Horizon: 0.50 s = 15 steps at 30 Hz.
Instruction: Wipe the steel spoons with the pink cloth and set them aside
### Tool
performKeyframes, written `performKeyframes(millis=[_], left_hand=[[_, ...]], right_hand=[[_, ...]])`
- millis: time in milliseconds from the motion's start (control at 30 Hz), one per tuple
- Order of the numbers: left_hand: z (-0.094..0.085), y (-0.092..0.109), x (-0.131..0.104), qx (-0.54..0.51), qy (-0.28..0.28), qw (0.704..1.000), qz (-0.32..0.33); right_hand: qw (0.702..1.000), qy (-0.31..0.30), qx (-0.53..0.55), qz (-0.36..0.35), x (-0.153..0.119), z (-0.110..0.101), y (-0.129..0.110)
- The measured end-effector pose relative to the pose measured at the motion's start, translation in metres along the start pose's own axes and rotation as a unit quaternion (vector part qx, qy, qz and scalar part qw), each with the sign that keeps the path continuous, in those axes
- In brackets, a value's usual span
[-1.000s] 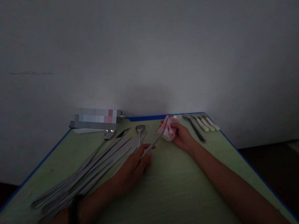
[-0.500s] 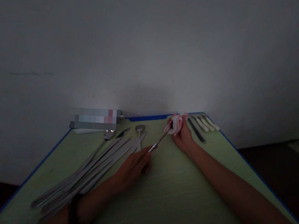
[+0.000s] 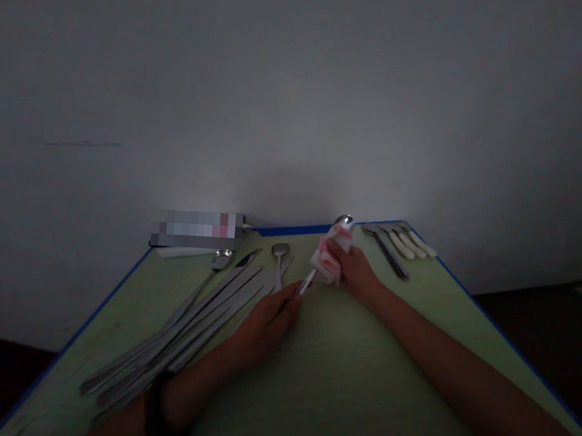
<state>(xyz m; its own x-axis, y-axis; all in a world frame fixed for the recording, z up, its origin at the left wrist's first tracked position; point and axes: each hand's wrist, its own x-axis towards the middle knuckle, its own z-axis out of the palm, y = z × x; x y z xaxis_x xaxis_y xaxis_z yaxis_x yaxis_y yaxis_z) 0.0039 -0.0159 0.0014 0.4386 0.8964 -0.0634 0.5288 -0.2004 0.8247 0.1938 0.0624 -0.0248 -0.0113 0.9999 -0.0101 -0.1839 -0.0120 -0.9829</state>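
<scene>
Head cam, on my remote feed: a dim gray wall [image 3: 298, 100] took up most of the bkgd, w/ a pale green table [image 3: 361, 367] in front of it, edged in blue. On the table's L half, long metal cutlery [image 3: 186, 327] lay in a diagonal spread, partly hidden behind the L forearm [image 3: 202, 380]. Nr the far L corner I had a pixelated item [image 3: 199, 230], details unreadable. L hand [image 3: 272, 314], dark band [image 3: 157, 410] on its wrist, was closed round a handle approx. mid-table, just beside the cutlery. Nr the far R corner, white-handled cutlery [image 3: 412, 244] lay next to darker metal cutlery [image 3: 390, 257]. R hand [image 3: 357, 269] was just ahead of L hand, fingers closed, gripping a bunched cloth [image 3: 326, 259], pink & white. Cloth was wrapped round the neck of the spoon [image 3: 345, 221] whose handle L hand gripped; its shiny bowl stuck out past the cloth, tilted, pointing away toward the wall.
</scene>
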Motion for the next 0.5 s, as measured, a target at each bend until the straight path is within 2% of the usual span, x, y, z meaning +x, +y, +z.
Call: performKeyframes(millis=[67, 133, 267, 400, 500], left_hand=[[0.001, 0.000, 0.001, 0.008, 0.007, 1.000, 0.003], [0.001, 0.000, 0.002, 0.018, 0.010, 1.000, 0.006], [0.001, -0.001, 0.002, 0.034, 0.002, 0.999, 0.011], [0.000, -0.001, 0.000, 0.057, -0.001, 0.998, 0.021], [-0.001, 0.002, -0.002, 0.083, -0.024, 0.996, 0.029]], right_hand=[[0.998, -0.015, -0.064, -0.006, -0.004, 0.003, 0.000], [0.999, -0.010, -0.048, 0.001, -0.004, 0.005, 0.002], [0.993, 0.028, 0.117, 0.019, 0.003, 0.005, 0.007], [0.965, 0.064, 0.255, -0.013, 0.014, 0.000, 0.006], [0.941, 0.084, 0.328, -0.026, 0.021, -0.007, 0.001]])
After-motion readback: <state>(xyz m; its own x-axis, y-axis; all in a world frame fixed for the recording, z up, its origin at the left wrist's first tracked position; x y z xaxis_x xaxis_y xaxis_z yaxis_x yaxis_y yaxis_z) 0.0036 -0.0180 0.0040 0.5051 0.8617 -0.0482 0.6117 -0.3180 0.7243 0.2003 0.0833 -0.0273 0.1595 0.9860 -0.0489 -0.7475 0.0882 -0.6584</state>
